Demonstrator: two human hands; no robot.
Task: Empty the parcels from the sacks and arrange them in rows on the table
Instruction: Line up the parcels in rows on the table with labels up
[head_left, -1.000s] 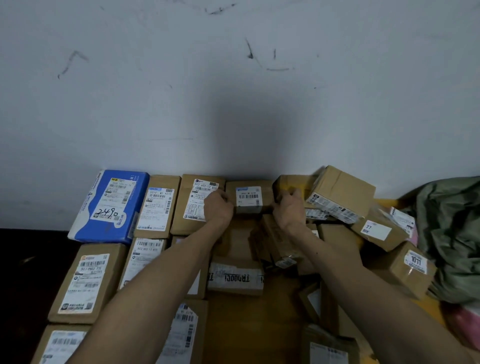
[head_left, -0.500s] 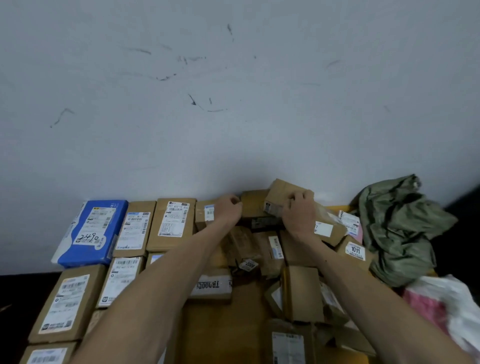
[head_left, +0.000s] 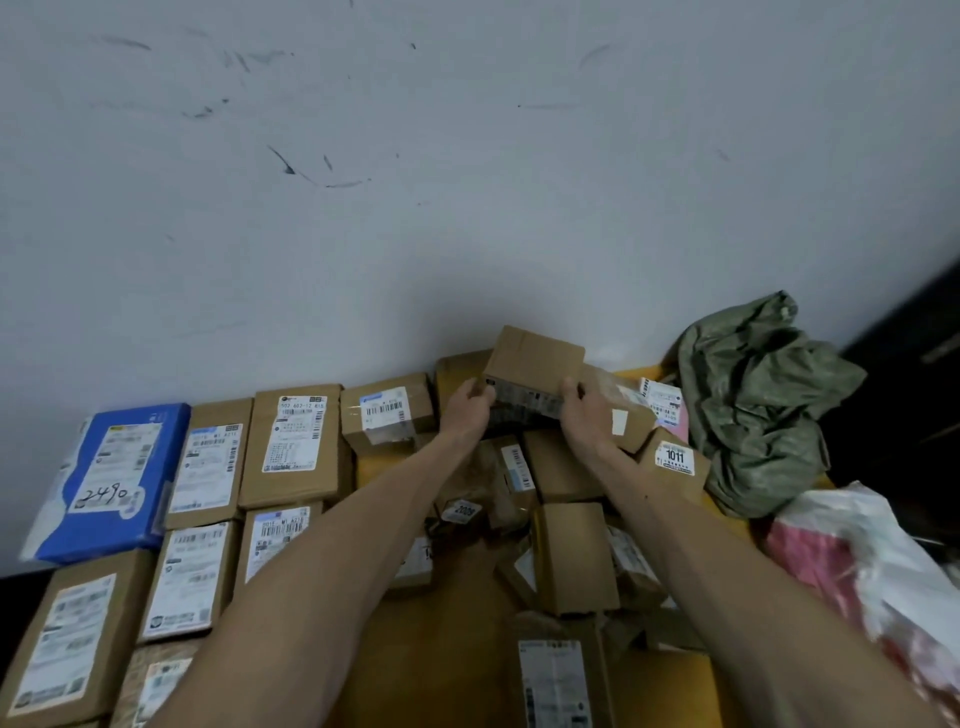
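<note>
A small brown cardboard parcel (head_left: 535, 364) is lifted above the back of the table near the wall. My left hand (head_left: 467, 413) grips its left end and my right hand (head_left: 584, 415) grips its right end. On the left, labelled parcels lie in rows: a blue one (head_left: 114, 478), brown ones (head_left: 210, 467) (head_left: 296, 441) and a small box (head_left: 387, 413). Under and in front of my hands lies a loose heap of brown parcels (head_left: 571, 556), one marked 1011 (head_left: 675, 460). An empty green sack (head_left: 758, 405) is crumpled at the right by the wall.
The yellow table top (head_left: 441, 649) shows between my forearms. A white and pink plastic bag (head_left: 872, 566) lies at the right edge. The grey wall stands directly behind the back row. Dark floor lies beyond the table on both sides.
My left hand has left the small labelled box in the back row and joined my right hand on the brown parcel, which is now raised higher. The camera has turned slightly right.
</note>
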